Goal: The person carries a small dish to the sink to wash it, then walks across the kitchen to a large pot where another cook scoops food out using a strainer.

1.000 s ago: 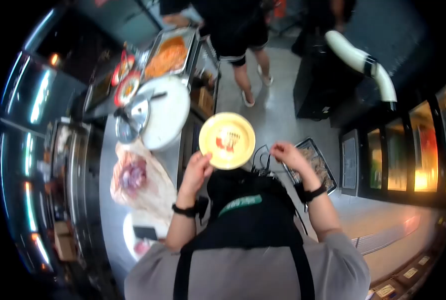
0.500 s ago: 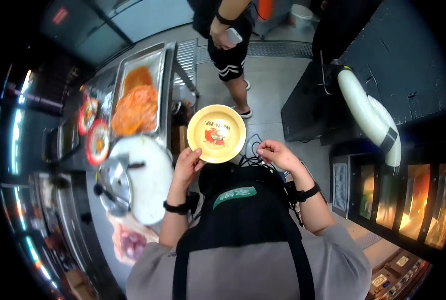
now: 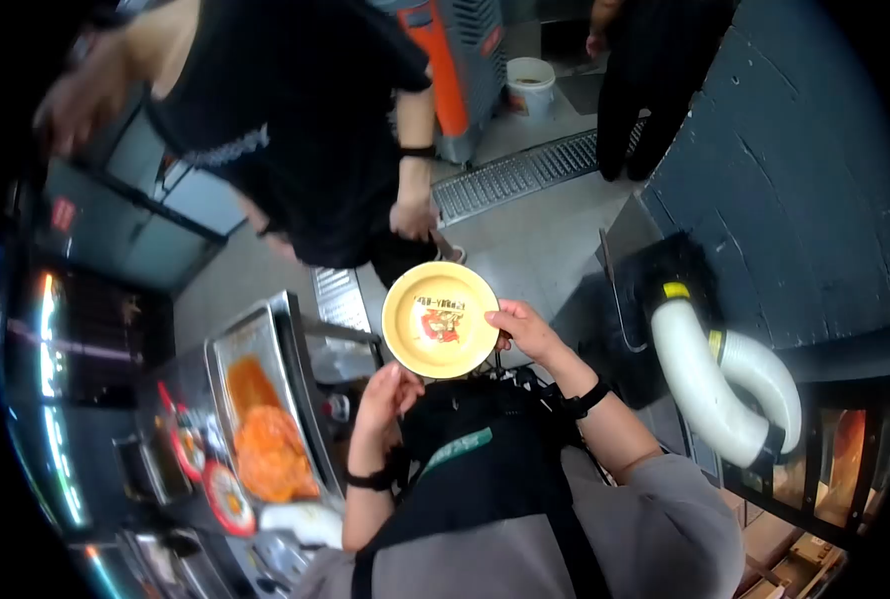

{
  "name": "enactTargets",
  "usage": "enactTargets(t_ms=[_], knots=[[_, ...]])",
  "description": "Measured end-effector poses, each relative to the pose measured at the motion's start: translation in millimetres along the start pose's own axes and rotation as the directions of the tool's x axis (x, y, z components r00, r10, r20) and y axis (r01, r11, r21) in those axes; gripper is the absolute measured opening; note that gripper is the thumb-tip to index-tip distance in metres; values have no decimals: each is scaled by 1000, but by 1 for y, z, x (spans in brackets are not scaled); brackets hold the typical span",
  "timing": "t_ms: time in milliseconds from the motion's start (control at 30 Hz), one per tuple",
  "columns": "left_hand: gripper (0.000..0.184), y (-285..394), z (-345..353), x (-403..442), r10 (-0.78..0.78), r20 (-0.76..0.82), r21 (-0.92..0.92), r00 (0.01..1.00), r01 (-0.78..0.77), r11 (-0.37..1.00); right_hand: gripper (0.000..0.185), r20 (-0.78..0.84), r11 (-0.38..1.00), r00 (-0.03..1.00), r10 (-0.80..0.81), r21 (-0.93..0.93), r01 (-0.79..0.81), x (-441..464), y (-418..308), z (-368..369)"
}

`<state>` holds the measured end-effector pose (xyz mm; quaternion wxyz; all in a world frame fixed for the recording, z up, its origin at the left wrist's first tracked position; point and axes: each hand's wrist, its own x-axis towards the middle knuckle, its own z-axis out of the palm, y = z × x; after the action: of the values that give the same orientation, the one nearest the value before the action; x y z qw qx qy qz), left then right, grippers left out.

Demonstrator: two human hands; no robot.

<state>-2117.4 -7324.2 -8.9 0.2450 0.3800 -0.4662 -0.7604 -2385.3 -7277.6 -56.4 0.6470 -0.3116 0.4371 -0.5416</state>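
A shallow yellow bowl with red print and dark lettering on its inside bottom is held out in front of my apron, its inside facing up. My right hand grips its right rim, thumb on top and fingers beneath. Just below the bowl's lower left edge is my left hand, fingers curled in, with nothing visible in them. Whether it touches the bowl's underside I cannot tell. Dark cables lie partly hidden behind the bowl, above my black apron.
A person in black stands close ahead on the left. Another person's dark legs show at the back right. A metal tray of orange-coated food lies on the left counter, near red-rimmed plates. White ducting bends on the right.
The bowl has passed from my left hand to my right hand. My view has shifted, and the person in black appears nearer, now with the upper body in sight.
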Motion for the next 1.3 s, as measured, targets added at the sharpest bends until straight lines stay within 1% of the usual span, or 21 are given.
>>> enactTargets(t_ms=[133,200,233,300,367,433,467,500,567,700,767,800,833,900,933,1000,1033,1100,1133,1200,1300], knots=[[34,25,-33,57,-11,-7,120,1000,12,993,20,-96,1000,995,26,17,-25,95,-22,-38],[29,38,-48,85,-148,-1,30,989,148,989,20,-125,999,992,8,36,-4,132,-38,-50],[29,46,-49,107,-144,5,31,990,144,989,20,-148,998,989,6,59,2,149,-45,-54],[24,69,-49,133,-84,-60,153,995,92,984,18,-154,1000,988,3,27,1,171,-57,-62],[19,84,-61,178,-164,13,162,986,160,974,17,-188,1000,982,29,11,-27,204,-84,-72],[18,96,-61,219,-164,102,217,981,139,966,16,-198,1000,980,6,-10,-8,232,-104,-85],[17,113,-41,229,-48,159,199,986,16,980,16,-196,997,981,12,-75,-28,246,-116,-92],[17,115,-37,246,-88,198,232,976,40,972,17,-197,989,980,28,-134,-55,257,-126,-100],[16,111,-42,280,-191,298,147,935,153,977,17,-231,985,972,32,-157,-70,281,-133,-114],[15,121,-28,362,-269,317,172,909,224,959,17,-311,969,950,33,-222,-106,325,-162,-187],[14,131,-20,401,-71,348,421,935,-88,903,17,-391,970,920,42,-205,-131,342,-176,-228],[13,122,-33,435,-296,321,332,899,186,925,17,-420,971,907,44,-197,-138,353,-179,-252],[12,118,-25,455,-128,327,73,936,110,991,17,-419,971,907,40,-200,-135,365,-184,-279],[13,135,-19,517,-293,298,250,908,222,942,18,-471,966,881,49,-203,-162,390,-191,-332],[13,154,4,539,-288,289,255,913,217,942,18,-487,977,870,76,-137,-162,402,-197,-356],[15,189,46,577,-70,119,265,990,36,964,17,-489,970,867,93,-153,-191,432,-217,-406],[15,202,59,600,-90,101,267,991,60,962,17,-501,960,858,117,-165,-227,440,-228,-421],[16,225,75,649,-105,198,446,974,6,895,17,-500,946,857,123,-202,-254,462,-257,-458],[15,222,71,681,-199,231,244,952,142,959,19,-500,932,861,91,-263,-251,474,-268,-477],[15,226,79,722,-240,209,295,948,173,940,21,-497,921,868,16,-330,-206,494,-289,-510],[14,232,100,786,-286,198,340,937,208,917,22,-520,919,851,71,-297,-258,523,-319,-560]])
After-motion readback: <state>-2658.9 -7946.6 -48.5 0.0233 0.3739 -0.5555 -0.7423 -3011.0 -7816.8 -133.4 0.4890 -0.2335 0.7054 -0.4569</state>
